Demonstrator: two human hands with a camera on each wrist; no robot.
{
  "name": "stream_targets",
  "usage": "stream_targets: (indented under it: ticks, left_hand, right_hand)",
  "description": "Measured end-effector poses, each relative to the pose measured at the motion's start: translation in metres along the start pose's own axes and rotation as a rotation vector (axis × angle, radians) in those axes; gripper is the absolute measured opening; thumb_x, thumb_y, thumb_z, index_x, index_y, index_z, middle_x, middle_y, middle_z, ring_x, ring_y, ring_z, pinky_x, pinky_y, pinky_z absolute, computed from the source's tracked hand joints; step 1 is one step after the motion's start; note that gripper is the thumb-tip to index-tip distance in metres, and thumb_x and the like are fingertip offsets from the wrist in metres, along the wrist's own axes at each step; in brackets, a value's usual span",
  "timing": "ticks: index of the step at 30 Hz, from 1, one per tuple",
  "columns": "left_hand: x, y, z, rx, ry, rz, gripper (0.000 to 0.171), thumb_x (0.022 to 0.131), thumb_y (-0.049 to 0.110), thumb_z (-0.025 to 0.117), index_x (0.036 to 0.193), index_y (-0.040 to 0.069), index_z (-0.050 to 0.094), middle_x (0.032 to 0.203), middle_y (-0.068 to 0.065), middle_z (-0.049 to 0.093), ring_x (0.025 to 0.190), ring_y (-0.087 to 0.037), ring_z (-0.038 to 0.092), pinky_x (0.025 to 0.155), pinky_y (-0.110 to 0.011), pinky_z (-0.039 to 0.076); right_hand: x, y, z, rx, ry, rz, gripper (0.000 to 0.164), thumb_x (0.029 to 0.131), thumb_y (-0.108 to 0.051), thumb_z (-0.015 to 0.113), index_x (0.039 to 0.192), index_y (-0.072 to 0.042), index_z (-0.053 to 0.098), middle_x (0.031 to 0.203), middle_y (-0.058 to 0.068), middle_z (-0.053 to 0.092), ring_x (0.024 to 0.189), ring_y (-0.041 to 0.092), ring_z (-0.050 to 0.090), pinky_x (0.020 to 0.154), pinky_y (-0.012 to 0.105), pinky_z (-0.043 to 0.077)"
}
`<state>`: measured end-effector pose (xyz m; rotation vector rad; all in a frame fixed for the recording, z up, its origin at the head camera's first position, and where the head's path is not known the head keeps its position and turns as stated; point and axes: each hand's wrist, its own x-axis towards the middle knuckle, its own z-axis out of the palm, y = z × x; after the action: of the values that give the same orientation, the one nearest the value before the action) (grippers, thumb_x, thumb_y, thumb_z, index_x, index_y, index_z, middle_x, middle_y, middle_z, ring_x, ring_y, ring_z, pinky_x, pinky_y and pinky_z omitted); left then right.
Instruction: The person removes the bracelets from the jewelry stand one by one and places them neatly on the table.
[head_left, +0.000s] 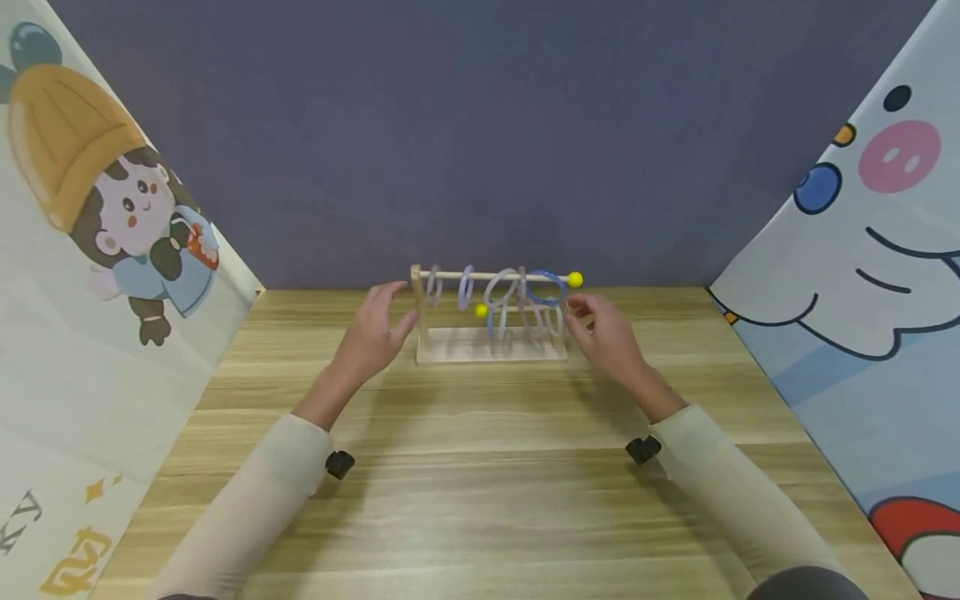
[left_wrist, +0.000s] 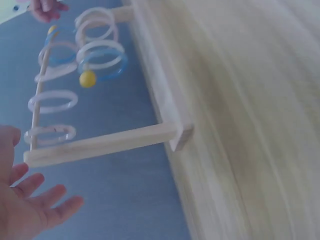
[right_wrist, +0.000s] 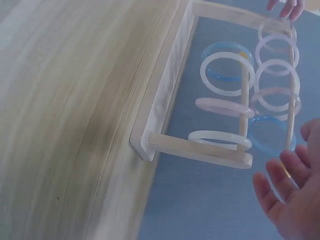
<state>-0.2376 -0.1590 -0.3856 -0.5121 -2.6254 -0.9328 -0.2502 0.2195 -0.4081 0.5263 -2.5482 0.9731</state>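
Note:
A wooden bangle stand (head_left: 450, 348) stands near the table's far edge. Its upper rod runs from the taller left post (left_wrist: 105, 145) to a yellow ball (head_left: 575, 279). From the shorter right post (right_wrist: 200, 151) a lower rod runs left, tipped by another yellow ball (left_wrist: 87, 78). Several pale, lilac and pinkish bangles hang on both rods, with a blue bangle (right_wrist: 272, 135) nearest the upper ball. My left hand (head_left: 371, 333) is beside the left post's top, fingers spread. At the other end, my right hand (head_left: 609, 337) has loosely bent fingers close to the upper rod's ball.
The wood-grain table (head_left: 480, 483) extends toward me in front of the stand. A dark blue-grey wall panel (head_left: 480, 142) rises behind it. Cartoon-printed panels flank the left (head_left: 90, 333) and right (head_left: 847, 275) sides.

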Motion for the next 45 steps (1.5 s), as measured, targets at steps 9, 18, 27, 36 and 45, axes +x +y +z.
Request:
stream_targets:
  ticks: [9, 18, 27, 36, 45]
  left_hand:
    - [0.025, -0.010, 0.001, -0.218, 0.083, -0.045, 0.056, 0.102, 0.020, 0.062, 0.151, 0.002, 0.043, 0.144, -0.026, 0.052, 0.122, -0.043, 0.059, 0.105, -0.053, 0.051]
    - [0.038, -0.015, 0.007, -0.317, 0.087, -0.081, 0.049, 0.102, 0.020, 0.063, 0.148, 0.010, 0.050, 0.143, -0.018, 0.057, 0.121, -0.038, 0.064, 0.100, -0.047, 0.057]
    - [0.044, -0.020, 0.011, -0.346, 0.091, -0.090, 0.040, 0.104, 0.022, 0.061, 0.142, 0.011, 0.058, 0.135, -0.016, 0.064, 0.118, -0.035, 0.065, 0.096, -0.048, 0.058]
    - [0.049, -0.023, 0.016, -0.346, 0.075, -0.075, 0.038, 0.105, 0.021, 0.058, 0.140, 0.008, 0.057, 0.130, -0.018, 0.066, 0.109, -0.033, 0.068, 0.086, -0.043, 0.060]
    - [0.049, -0.024, 0.017, -0.349, 0.068, -0.090, 0.038, 0.106, 0.023, 0.057, 0.141, 0.010, 0.056, 0.130, -0.018, 0.066, 0.110, -0.034, 0.068, 0.088, -0.044, 0.059]
  right_hand:
    - [0.009, 0.014, 0.008, 0.052, 0.126, 0.072, 0.026, 0.098, -0.015, 0.067, 0.119, 0.000, 0.067, 0.113, 0.017, 0.072, 0.093, 0.030, 0.070, 0.069, 0.022, 0.053]
    - [0.016, 0.012, 0.021, 0.059, 0.233, 0.074, 0.020, 0.091, -0.008, 0.073, 0.109, 0.003, 0.070, 0.105, 0.020, 0.075, 0.085, 0.034, 0.074, 0.065, 0.009, 0.046]
    - [0.019, 0.008, 0.029, 0.023, 0.299, 0.096, 0.022, 0.091, -0.011, 0.074, 0.108, 0.001, 0.071, 0.103, 0.017, 0.078, 0.085, 0.034, 0.076, 0.067, 0.031, 0.052]
    - [0.024, 0.009, 0.032, 0.015, 0.339, 0.094, 0.022, 0.089, -0.008, 0.076, 0.109, -0.001, 0.071, 0.100, 0.016, 0.079, 0.085, 0.034, 0.076, 0.075, 0.048, 0.050]
    - [0.025, 0.009, 0.032, 0.011, 0.282, 0.075, 0.020, 0.087, -0.010, 0.079, 0.105, -0.003, 0.076, 0.093, 0.016, 0.079, 0.084, 0.035, 0.075, 0.080, 0.049, 0.051]
